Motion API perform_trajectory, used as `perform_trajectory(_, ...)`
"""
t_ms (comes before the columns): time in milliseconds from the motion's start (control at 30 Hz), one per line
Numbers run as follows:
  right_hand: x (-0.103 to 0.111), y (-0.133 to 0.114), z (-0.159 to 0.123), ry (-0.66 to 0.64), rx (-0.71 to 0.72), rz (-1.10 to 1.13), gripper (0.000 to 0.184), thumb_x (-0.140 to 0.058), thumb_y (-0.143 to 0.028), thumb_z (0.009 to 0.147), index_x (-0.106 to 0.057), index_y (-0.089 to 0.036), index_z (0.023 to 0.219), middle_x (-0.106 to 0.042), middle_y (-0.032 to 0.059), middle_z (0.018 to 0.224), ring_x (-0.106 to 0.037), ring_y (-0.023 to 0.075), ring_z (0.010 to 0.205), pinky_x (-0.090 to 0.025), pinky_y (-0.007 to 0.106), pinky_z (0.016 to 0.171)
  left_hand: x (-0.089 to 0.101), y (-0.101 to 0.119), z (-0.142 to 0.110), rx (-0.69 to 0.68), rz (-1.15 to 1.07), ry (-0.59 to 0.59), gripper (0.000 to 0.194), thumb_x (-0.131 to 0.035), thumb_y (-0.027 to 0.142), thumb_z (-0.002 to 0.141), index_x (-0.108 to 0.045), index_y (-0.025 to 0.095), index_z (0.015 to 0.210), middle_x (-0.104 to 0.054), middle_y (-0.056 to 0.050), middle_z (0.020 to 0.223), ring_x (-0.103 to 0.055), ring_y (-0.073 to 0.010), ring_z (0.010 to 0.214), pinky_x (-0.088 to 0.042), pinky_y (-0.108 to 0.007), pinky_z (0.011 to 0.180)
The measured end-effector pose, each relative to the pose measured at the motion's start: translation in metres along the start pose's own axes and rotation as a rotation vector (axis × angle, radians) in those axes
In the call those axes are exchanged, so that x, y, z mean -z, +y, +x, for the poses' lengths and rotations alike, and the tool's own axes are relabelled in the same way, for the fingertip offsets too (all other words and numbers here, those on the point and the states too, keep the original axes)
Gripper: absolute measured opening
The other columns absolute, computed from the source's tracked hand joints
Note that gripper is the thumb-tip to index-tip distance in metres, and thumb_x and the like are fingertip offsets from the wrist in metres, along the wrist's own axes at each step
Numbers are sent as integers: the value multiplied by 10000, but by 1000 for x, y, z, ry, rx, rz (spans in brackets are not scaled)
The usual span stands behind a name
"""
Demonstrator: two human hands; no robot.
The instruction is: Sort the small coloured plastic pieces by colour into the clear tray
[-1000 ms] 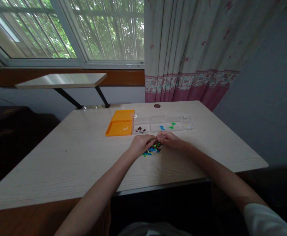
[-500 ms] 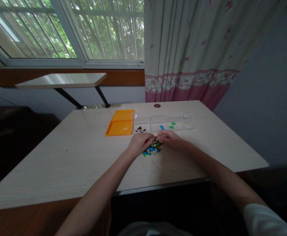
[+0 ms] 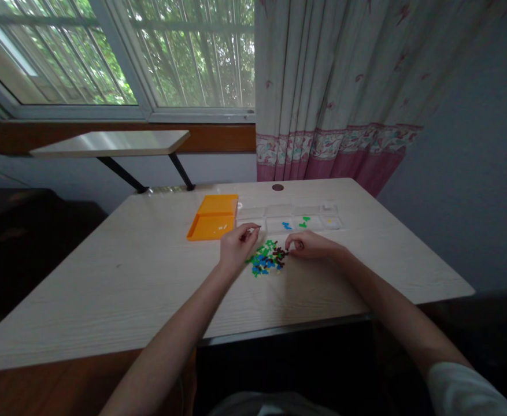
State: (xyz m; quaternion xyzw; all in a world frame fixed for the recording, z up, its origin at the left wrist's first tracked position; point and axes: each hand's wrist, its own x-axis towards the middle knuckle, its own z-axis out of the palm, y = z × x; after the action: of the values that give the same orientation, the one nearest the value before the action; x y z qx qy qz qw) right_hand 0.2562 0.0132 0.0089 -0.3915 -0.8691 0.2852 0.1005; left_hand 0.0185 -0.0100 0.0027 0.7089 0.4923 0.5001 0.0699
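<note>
My left hand (image 3: 237, 245) is closed in a pinch on a small brown piece (image 3: 259, 226), just in front of the clear compartment tray (image 3: 279, 224). It hides most of the tray's left front compartment. A pile of small green, blue, brown and yellow plastic pieces (image 3: 265, 259) lies on the table between my hands. My right hand (image 3: 311, 245) is at the pile's right edge, its thumb and forefinger bent together beside the brown pieces (image 3: 280, 253). Whatever is between those fingertips is too small to make out.
An open orange case (image 3: 212, 226) with a few white bits inside adjoins the tray on the left. Blue pieces (image 3: 287, 226), green pieces (image 3: 304, 222) and a yellow bit (image 3: 329, 220) lie in separate tray compartments. A raised shelf (image 3: 114, 143) stands at the table's back left.
My left hand has lifted off the pile and moved up and left toward the tray, carrying a brown piece. My right hand has shifted slightly right and down, uncovering more of the pile.
</note>
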Motion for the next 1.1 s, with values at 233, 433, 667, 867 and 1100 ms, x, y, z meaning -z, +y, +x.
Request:
perform_trajectory(233,-1,4,1,4,11,-44,189,-562,-245,739,-623,-188,909,-517,-31,612,-456,80,547,-285,184,507,-1,-1,1,67,33,37,217,-537,353,785,-668,181,813,-458,55,486,-426,-67,455,-323,-176,497)
perform_trajectory(433,-1,4,1,-1,-4,-48,194,-555,-280,755,-619,-183,910,-522,-24,621,-451,83,547,-281,185,501,-1,-18,8,295,187,39,243,-537,393,766,-674,201,825,-524,29,516,-485,-103,497,-304,-202,492)
perform_trajectory(667,1,5,0,3,11,-77,177,-546,-255,757,-632,-176,890,-514,-26,602,-440,81,533,-290,186,516,1,-30,11,410,316,-40,272,-521,429,768,-676,218,840,-612,-6,606,-535,-139,563,-286,-222,491)
perform_trajectory(867,4,8,0,35,11,-120,189,-544,-253,751,-670,-190,877,-542,-17,599,-458,88,546,-307,190,541,0,-26,8,305,229,-111,289,-495,423,787,-670,199,835,-589,0,577,-520,-124,543,-311,-209,507)
perform_trajectory(1100,3,4,2,84,13,-36,220,-532,-307,771,-695,-173,834,-611,7,639,-471,84,548,-312,188,535,-4,-12,0,86,138,-289,257,-498,368,805,-668,185,868,-588,5,579,-505,-100,523,-334,-190,519)
